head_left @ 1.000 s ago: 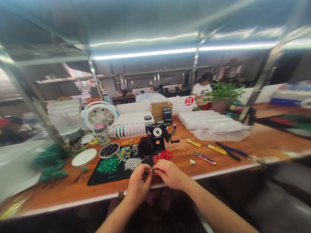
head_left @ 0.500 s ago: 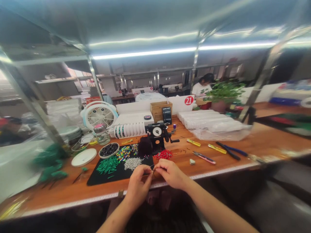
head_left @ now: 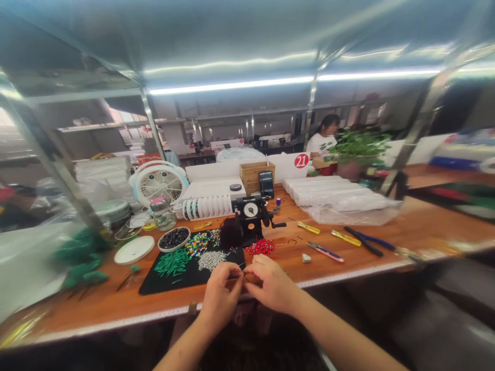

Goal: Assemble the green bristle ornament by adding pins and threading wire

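Note:
My left hand [head_left: 222, 291] is closed in a pinch over the table's front edge, just in front of the black mat [head_left: 189, 275]. My right hand [head_left: 273, 286] meets it fingertip to fingertip, its fingers also bent and pinching. What they hold between them is too small to make out. Beyond the hands lie silver beads [head_left: 212, 260], green pieces [head_left: 172, 263], multicoloured beads [head_left: 197, 244] and a red pile [head_left: 261, 247]. A black device with a dial and crank [head_left: 251, 219] stands behind the red pile.
Left are a bowl of black pieces [head_left: 174, 239], a white lid [head_left: 134, 250], a glass jar [head_left: 164, 216] and a fan [head_left: 160, 185]. Right are yellow-handled tools [head_left: 346, 237], tweezers [head_left: 325, 252], pliers [head_left: 363, 241] and plastic-wrapped rolls [head_left: 332, 196]. A person [head_left: 323, 139] sits beyond.
My right hand's fingers have shifted slightly at the meeting point, with the thumb a little lower. My left hand has hardly moved. The person beyond has raised their head.

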`<state>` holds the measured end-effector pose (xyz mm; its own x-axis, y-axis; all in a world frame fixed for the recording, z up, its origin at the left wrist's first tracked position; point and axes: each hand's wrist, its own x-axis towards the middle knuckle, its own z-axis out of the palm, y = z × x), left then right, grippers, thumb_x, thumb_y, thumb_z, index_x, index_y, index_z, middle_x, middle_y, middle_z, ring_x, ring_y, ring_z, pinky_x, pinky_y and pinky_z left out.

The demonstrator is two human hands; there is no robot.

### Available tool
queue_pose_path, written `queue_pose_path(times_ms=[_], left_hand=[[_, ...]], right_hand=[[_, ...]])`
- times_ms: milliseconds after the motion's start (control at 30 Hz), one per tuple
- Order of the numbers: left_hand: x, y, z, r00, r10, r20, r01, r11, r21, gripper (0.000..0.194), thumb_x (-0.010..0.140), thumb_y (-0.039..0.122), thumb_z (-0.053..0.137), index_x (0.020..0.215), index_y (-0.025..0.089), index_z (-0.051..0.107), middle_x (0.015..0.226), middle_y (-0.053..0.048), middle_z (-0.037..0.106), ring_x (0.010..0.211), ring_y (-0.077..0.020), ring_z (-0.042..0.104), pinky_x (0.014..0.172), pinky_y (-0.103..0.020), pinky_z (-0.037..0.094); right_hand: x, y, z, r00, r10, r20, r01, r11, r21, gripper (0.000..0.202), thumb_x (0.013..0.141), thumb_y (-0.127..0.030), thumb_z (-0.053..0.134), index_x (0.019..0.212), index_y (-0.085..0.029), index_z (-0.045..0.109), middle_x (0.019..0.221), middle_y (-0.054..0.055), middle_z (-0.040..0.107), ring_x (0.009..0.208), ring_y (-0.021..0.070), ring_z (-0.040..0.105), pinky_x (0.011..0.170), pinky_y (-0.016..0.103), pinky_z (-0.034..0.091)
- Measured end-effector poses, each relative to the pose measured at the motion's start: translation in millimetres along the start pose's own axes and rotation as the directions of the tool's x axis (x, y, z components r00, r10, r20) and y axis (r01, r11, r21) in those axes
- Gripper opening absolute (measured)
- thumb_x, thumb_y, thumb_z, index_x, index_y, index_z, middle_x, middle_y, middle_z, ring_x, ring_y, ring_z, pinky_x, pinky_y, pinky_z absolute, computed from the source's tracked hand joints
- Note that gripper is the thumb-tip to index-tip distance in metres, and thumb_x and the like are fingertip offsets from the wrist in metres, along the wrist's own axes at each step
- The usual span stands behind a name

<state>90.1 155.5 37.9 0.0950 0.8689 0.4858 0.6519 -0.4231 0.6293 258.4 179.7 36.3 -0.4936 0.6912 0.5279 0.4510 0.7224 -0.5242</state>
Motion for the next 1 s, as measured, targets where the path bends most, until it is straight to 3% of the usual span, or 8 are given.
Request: queue_pose_path(times_ms=[100, 200, 367, 467, 533, 667, 867, 1000], left_hand=[[-0.1, 1.5, -0.8, 0.999, 0.038, -0.001, -0.038, 0.998, 0.058, 0.004, 0.079, 0.016, 0.052, 0.078, 0.019, 0.054, 0.078, -0.002, 0.058, 0.076, -0.0176, 0.055, 0.070, -0.031, 0.045], [-2.0, 3.2, -2.0, 0.995, 0.097, 0.009, -0.097, 0.988, 0.123, 0.007, 0.079, 0.013, 0.053, 0.076, 0.019, 0.055, 0.077, -0.002, 0.059, 0.077, -0.0179, 0.055, 0.070, -0.031, 0.044], [-8.8, 3.6, -0.7, 0.964, 0.251, 0.092, -0.266, 0.932, 0.248, 0.015, 0.081, 0.006, 0.050, 0.081, 0.019, 0.058, 0.080, -0.003, 0.062, 0.083, -0.0190, 0.054, 0.073, -0.033, 0.041], [-12.4, 3.4, 2.3, 0.937, 0.311, 0.158, -0.344, 0.898, 0.274, 0.017, 0.085, 0.008, 0.046, 0.081, 0.019, 0.058, 0.076, -0.003, 0.062, 0.081, -0.0195, 0.053, 0.073, -0.035, 0.039], [-13.1, 4.1, 4.6, 0.954, 0.263, 0.146, -0.293, 0.921, 0.258, 0.017, 0.085, 0.009, 0.044, 0.081, 0.018, 0.058, 0.077, -0.004, 0.062, 0.078, -0.0192, 0.053, 0.071, -0.034, 0.040], [-9.8, 6.6, 7.1, 0.993, 0.059, 0.103, -0.070, 0.992, 0.105, 0.016, 0.085, 0.012, 0.047, 0.093, 0.017, 0.060, 0.086, -0.005, 0.064, 0.080, -0.0178, 0.057, 0.072, -0.031, 0.045], [-5.0, 10.2, 3.7, 0.979, 0.064, 0.194, -0.090, 0.987, 0.131, 0.024, 0.087, 0.015, 0.039, 0.086, 0.017, 0.063, 0.079, -0.006, 0.063, 0.076, -0.0190, 0.058, 0.071, -0.032, 0.045], [-3.3, 14.9, -0.9, 0.964, -0.067, 0.256, 0.056, 0.997, 0.052, 0.022, 0.085, 0.017, 0.039, 0.081, 0.018, 0.061, 0.076, -0.004, 0.062, 0.072, -0.0177, 0.056, 0.067, -0.029, 0.043]], right_hand=[[-0.9, 1.0, 5.9, 1.000, -0.024, -0.016, 0.023, 0.996, -0.089, 0.013, 0.084, -0.012, 0.052, 0.083, -0.015, 0.064, 0.078, 0.006, 0.056, 0.080, 0.0193, 0.050, 0.073, 0.031, 0.040], [-1.3, 1.0, 6.8, 1.000, -0.009, -0.010, 0.008, 0.999, -0.043, 0.019, 0.087, -0.012, 0.048, 0.081, -0.016, 0.066, 0.077, 0.005, 0.057, 0.079, 0.0183, 0.051, 0.071, 0.029, 0.040], [-2.1, -5.2, 2.2, 0.966, 0.256, 0.026, -0.257, 0.963, 0.083, 0.018, 0.081, -0.009, 0.052, 0.070, -0.016, 0.064, 0.074, 0.004, 0.060, 0.074, 0.0162, 0.055, 0.068, 0.026, 0.040], [-2.8, -7.1, 0.4, 0.938, 0.343, 0.048, -0.346, 0.927, 0.145, 0.014, 0.077, -0.010, 0.054, 0.068, -0.016, 0.063, 0.074, 0.003, 0.063, 0.073, 0.0162, 0.056, 0.067, 0.026, 0.040], [-3.5, -6.7, -0.2, 0.934, 0.352, 0.056, -0.356, 0.913, 0.199, 0.014, 0.077, -0.012, 0.054, 0.067, -0.016, 0.063, 0.072, 0.003, 0.063, 0.071, 0.0158, 0.056, 0.066, 0.025, 0.039], [-4.7, -4.5, -1.6, 0.940, 0.338, 0.040, -0.336, 0.903, 0.266, 0.015, 0.077, -0.014, 0.053, 0.065, -0.016, 0.060, 0.069, 0.001, 0.060, 0.068, 0.0143, 0.055, 0.063, 0.024, 0.038], [-4.8, -3.8, -6.8, 0.951, 0.305, 0.041, -0.302, 0.898, 0.321, 0.014, 0.077, -0.013, 0.052, 0.066, -0.016, 0.060, 0.070, 0.001, 0.059, 0.069, 0.0135, 0.054, 0.066, 0.023, 0.039], [-5.1, -6.0, -9.1, 0.949, 0.313, 0.045, -0.310, 0.894, 0.323, 0.012, 0.078, -0.013, 0.053, 0.067, -0.016, 0.058, 0.069, 0.000, 0.059, 0.068, 0.0133, 0.053, 0.064, 0.023, 0.038]])
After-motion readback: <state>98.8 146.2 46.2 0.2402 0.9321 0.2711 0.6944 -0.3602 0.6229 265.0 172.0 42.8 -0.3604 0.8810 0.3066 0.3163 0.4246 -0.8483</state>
